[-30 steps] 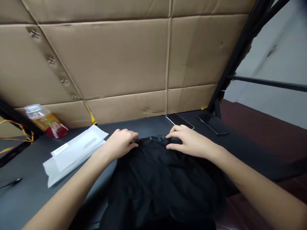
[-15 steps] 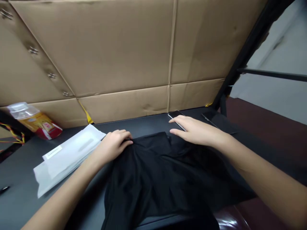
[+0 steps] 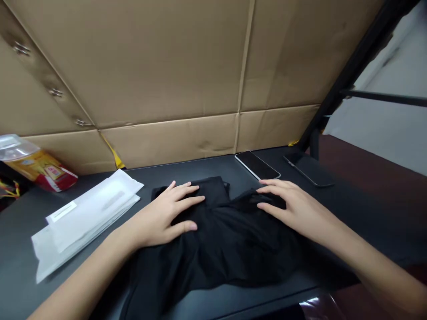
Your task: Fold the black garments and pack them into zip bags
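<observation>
A black cloth garment (image 3: 227, 249), creased and partly bunched, lies across the dark table; its exact kind I cannot make out. Flat on its upper left part rests my left hand (image 3: 175, 211), open with the fingers spread. My right hand (image 3: 287, 202) is at the garment's upper right, its fingers apart and slightly bent, the fingertips at a raised fold. Just beyond those fingers lies a phone (image 3: 258, 164) with a dark screen and a light edge. The garment's lower left part hangs toward the near edge of the table.
White plastic mailing bags (image 3: 90, 209) are stacked left of my left hand. A clear-topped jar (image 3: 40, 164) with a yellow and red label leans at the far left. A second dark phone (image 3: 308, 169) lies at the right. A cardboard wall (image 3: 167, 66) closes the table's back.
My left hand has let go of the garment's edge and now lies spread on the cloth. My right hand has moved right and nearer, uncovering the phone. The garment's top has shifted left.
</observation>
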`<state>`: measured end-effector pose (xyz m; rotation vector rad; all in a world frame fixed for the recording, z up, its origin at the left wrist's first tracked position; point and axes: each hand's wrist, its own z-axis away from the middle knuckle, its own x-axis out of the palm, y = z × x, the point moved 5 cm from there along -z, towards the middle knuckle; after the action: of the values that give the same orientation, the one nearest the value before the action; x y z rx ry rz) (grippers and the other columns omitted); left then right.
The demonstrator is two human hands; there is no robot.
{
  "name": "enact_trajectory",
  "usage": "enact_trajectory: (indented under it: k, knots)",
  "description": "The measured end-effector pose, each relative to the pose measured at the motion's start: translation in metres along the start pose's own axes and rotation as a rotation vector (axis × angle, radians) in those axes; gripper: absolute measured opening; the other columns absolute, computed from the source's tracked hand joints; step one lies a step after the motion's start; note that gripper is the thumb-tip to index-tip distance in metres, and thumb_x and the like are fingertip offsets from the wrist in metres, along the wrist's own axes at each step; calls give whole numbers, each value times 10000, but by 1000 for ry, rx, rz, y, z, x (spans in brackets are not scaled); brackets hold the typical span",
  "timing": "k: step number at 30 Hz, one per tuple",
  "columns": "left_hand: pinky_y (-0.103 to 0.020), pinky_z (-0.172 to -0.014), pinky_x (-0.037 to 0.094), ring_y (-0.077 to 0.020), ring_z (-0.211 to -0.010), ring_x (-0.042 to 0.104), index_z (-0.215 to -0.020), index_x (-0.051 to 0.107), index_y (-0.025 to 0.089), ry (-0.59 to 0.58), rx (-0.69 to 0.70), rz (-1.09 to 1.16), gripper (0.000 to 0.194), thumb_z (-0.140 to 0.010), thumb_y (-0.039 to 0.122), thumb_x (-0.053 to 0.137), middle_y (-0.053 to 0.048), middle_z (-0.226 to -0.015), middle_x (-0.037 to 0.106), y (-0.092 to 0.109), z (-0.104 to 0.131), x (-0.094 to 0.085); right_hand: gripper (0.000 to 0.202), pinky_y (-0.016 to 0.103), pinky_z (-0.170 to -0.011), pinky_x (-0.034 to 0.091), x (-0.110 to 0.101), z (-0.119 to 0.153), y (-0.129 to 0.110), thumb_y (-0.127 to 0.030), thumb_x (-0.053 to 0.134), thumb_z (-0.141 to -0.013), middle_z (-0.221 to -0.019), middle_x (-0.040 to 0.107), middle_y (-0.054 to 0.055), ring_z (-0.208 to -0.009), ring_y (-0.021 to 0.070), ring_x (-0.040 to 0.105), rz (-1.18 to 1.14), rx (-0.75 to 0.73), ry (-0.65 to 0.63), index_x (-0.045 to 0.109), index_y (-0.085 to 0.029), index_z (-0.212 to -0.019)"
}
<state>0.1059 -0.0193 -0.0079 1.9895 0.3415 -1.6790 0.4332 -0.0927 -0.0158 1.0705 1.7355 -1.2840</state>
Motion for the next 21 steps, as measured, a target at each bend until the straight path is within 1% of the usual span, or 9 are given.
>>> enact_trajectory:
  k: [2,5,9,11,14,16,18,20,21]
  knots:
    - [-744,-1290,177,-404,-1606,322,-1643,402,378,-67,18,19,697,-1012,564,632,-111,-1728,370,1,2,9,242,608,-1145,499,-4,-2,-5,-490,660,-955,-1455,685,62,-1383,374,606,-31,-11,21,767,-311,-1077]
    - [-746,-1290,164,-408,-1628,245,-1677,316,386,-80,33,28,759,-1012,574,628,-105,-1758,282,-4,4,17,196,579,-1136,508,-12,2,-15,-384,615,-976,-1405,708,41,-1345,341,631,-54,-26,-1,719,-328,-1132]
    - [-748,-1288,166,-414,-1637,204,-1690,274,384,-63,17,3,784,-1015,593,612,-94,-1769,242,-7,4,19,491,520,-1041,582,-32,14,-28,-392,620,-993,-1361,718,42,-1272,325,674,-93,-19,-86,544,-412,-1478]
    - [-741,-1295,161,-410,-1641,197,-1696,261,373,-80,17,-3,789,-1020,608,594,-91,-1771,241,-6,3,20,632,497,-1036,592,-44,20,-39,-426,668,-975,-1372,712,45,-1265,328,679,-133,-79,-180,468,-447,-1574]
    - [-691,-1316,194,-371,-1618,308,-1672,345,345,-40,13,-1,676,-1061,550,547,-93,-1735,360,-3,0,14,604,431,-983,625,-53,21,-56,-485,770,-913,-1327,749,21,-1172,318,734,-218,-183,-468,605,-485,-1494]
    - [-595,-1295,325,-320,-1525,473,-1592,490,307,71,-14,-18,514,-1097,445,494,-98,-1640,516,-5,-2,4,482,392,-945,630,-56,10,-61,-506,759,-926,-1228,799,15,-1105,297,765,-304,-191,-594,704,-459,-1403]
    - [-505,-1162,476,-292,-1345,613,-1443,636,265,184,-73,-108,398,-1103,376,462,-101,-1466,662,-9,-2,-9,425,377,-916,624,-52,-14,-62,-518,650,-1001,-1099,834,39,-1022,270,787,-421,-168,-596,733,-370,-1391]
    - [-469,-992,525,-296,-1167,665,-1301,715,243,235,-152,-250,351,-1088,385,475,-100,-1284,738,-17,1,-19,480,353,-758,626,-38,-46,-61,-534,554,-1043,-954,836,62,-779,226,782,-516,-146,-564,726,-267,-1403]
    - [-464,-934,519,-303,-1108,669,-1257,732,240,236,-192,-314,343,-1079,405,490,-99,-1220,754,-22,2,-23,478,352,-705,609,-27,-62,-59,-519,545,-1049,-931,830,69,-681,207,751,-478,-131,-530,731,-234,-1385]
